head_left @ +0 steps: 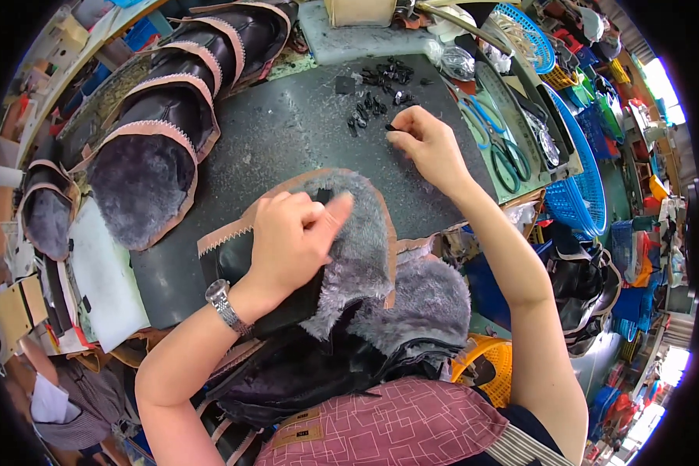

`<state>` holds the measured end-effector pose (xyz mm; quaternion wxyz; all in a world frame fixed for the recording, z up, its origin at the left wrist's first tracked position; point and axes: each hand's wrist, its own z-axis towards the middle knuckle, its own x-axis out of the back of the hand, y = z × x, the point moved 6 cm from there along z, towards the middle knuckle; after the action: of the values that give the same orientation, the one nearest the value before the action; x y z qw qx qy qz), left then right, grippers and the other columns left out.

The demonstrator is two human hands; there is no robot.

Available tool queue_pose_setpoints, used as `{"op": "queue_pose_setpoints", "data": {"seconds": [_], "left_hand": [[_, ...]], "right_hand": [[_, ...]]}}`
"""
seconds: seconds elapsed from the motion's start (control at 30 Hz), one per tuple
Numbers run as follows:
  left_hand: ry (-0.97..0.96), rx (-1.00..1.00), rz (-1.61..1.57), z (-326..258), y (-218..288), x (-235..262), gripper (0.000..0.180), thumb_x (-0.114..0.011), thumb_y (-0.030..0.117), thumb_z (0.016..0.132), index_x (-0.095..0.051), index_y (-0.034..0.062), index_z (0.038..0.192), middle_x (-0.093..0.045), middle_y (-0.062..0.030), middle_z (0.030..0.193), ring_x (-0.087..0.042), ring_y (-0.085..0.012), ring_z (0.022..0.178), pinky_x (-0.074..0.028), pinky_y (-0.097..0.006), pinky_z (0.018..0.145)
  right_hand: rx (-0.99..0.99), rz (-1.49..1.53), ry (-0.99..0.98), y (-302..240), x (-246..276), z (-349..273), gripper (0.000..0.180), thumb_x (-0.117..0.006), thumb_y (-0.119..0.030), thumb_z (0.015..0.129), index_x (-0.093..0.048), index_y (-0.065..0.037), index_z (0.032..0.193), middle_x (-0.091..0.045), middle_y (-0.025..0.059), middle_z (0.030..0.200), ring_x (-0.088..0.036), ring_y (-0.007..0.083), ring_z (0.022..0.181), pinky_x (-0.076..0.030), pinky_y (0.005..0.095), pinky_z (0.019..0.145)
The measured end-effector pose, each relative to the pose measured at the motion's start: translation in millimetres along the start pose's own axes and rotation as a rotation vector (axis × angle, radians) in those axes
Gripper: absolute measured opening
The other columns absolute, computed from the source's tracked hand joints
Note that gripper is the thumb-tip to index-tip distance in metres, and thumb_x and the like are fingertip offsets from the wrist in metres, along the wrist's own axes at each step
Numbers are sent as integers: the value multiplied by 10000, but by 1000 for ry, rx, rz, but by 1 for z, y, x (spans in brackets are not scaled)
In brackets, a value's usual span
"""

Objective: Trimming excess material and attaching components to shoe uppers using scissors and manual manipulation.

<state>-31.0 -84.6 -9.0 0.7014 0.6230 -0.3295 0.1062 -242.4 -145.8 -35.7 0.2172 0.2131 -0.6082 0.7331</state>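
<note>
A shoe upper (366, 225) with grey fur lining and a tan zigzag-cut edge lies on the dark worktable. My left hand (295, 241) is over it with curled fingers, gripping its black outer part; the thumb is blurred. By the fur's top edge, next to these fingers, sits a small black tab (324, 196). Farther right, my right hand (431, 147) pinches a small black piece (394, 128) between thumb and fingertips. Just beyond it is a loose pile of small shiny black pieces (377, 101). A second grey fur-lined piece (431, 303) hangs at the table's near edge.
Stacked black fur-lined uppers (151, 167) curve along the left. Blue-handled scissors (481, 120) and green-handled scissors (509, 165) lie in the right tray, beside a blue basket (579, 206). A yellow basket (485, 361) stands by my right arm. Another person (78, 396) is at lower left.
</note>
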Motion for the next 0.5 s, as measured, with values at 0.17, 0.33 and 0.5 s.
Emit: {"op": "queue_pose_setpoints", "data": {"seconds": [0.17, 0.33, 0.5], "left_hand": [[128, -69, 291, 0, -12, 1, 248, -689, 209, 739, -522, 41, 814, -554, -125, 771, -547, -306, 790, -424, -368, 673], [29, 10, 415, 3, -17, -6, 340, -710, 141, 686, -486, 22, 913, -543, -134, 876, -543, -310, 829, -413, -403, 735], [186, -131, 121, -2, -16, -3, 206, -695, 97, 700, -628, 34, 883, -557, -108, 838, -549, -290, 813, -428, -381, 730]], "right_hand": [[-459, 1046, -206, -27, -51, -40, 175, -628, -70, 817, -607, -15, 982, -645, 60, 875, -614, 128, 815, -504, 258, 724], [-466, 1053, -184, -32, -72, -48, 165, -619, -62, 829, -615, -21, 989, -635, 50, 886, -605, 115, 782, -519, 244, 701], [-491, 986, -155, -34, -76, -45, 182, -613, -94, 844, -616, -25, 1013, -636, 38, 860, -606, 102, 757, -520, 236, 677]]}}
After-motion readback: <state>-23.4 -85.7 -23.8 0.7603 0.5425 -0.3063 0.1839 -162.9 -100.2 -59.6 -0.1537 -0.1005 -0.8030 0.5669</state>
